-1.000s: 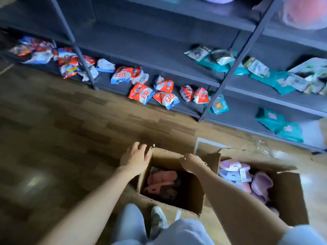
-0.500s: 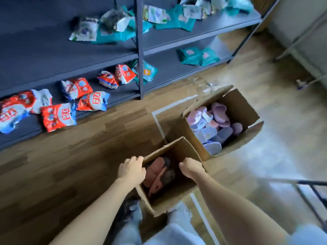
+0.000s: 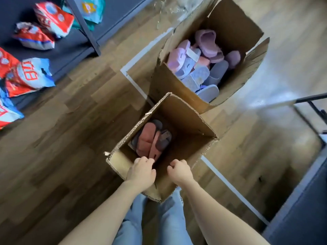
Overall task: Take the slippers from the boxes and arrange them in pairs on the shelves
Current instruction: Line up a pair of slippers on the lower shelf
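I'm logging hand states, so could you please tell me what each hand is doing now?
Left hand: grips the small box by its rim.
Right hand: grips the same rim.

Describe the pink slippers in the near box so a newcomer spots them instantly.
Of two open cardboard boxes on the wooden floor, take the smaller box, gripped by the left hand and right hand. At its bottom lie the pink slippers, salmon-coloured among dark grey slippers.

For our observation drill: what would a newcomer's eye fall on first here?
The left hand and right hand grip the rim of the near box, centre, with pink slippers inside. Behind it a larger box holds lilac slippers; red packets lie on the shelf, upper left.
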